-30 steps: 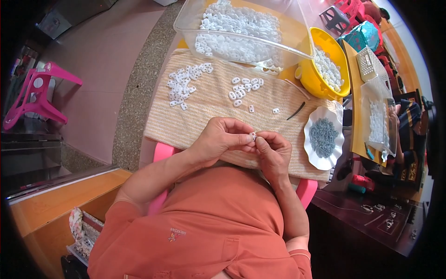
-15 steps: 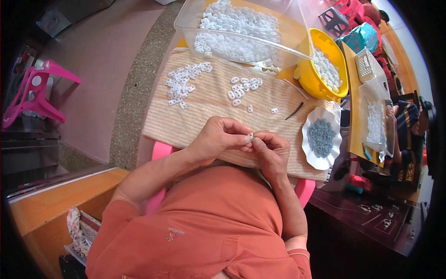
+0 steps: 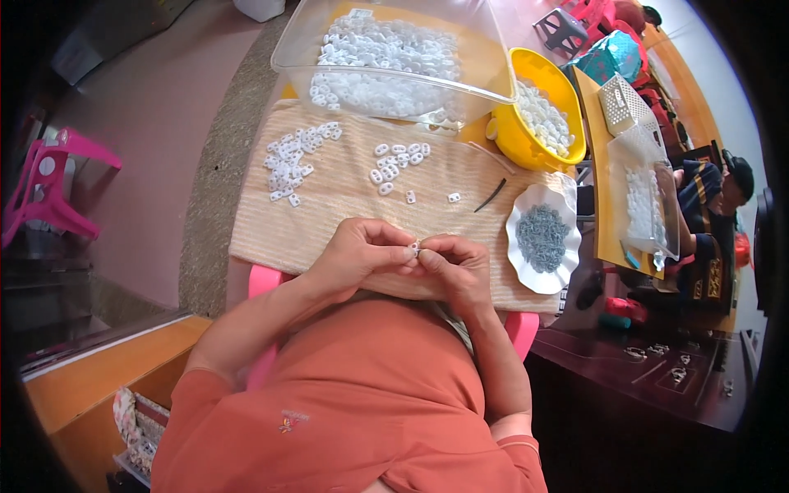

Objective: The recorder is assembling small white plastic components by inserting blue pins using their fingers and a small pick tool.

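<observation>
A small white plastic piece with holes [image 3: 415,247] is pinched in front of my body, above the near part of the striped cloth. My left hand [image 3: 362,253] grips it between thumb and forefinger. The thumb and forefinger of my right hand [image 3: 459,267] close on its right side; any smaller part there is hidden by the fingertips. Beyond my hands lie a group of oval white two-holed pieces [image 3: 399,162] and two single squarish white pieces [image 3: 454,198]. Farther left spreads a pile of squarish white pieces [image 3: 288,164]. Small grey translucent parts [image 3: 542,237] fill a dish at right.
The grey parts' white wavy-rimmed dish [image 3: 522,275] stands on the striped cloth [image 3: 271,226]. A clear plastic bin [image 3: 283,57] of white pieces and a yellow basin [image 3: 579,123] stand behind. A black strip [image 3: 491,195] lies near the dish. Another person [image 3: 707,197] sits at right.
The whole view has shifted, so the table and hands sit farther left in the picture. My hands still pinch the small white piece, with only slight finger movement.
</observation>
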The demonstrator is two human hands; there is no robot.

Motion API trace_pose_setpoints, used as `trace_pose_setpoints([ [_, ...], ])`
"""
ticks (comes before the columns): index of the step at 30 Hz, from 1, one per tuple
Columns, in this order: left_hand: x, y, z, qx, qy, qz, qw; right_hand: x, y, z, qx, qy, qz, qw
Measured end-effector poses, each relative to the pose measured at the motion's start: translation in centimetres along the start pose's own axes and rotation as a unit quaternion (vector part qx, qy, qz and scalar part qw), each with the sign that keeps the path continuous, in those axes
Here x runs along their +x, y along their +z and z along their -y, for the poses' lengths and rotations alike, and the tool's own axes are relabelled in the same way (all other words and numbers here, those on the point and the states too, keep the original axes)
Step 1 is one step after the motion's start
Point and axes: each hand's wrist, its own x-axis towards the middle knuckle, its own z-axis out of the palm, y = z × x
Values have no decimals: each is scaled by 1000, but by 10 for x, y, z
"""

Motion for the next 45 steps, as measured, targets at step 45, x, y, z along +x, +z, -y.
trace_pose_setpoints([
  [45,2,-8,0,-43,-5,-17,999,125,-19,41,-648,-187,-46,737],
])
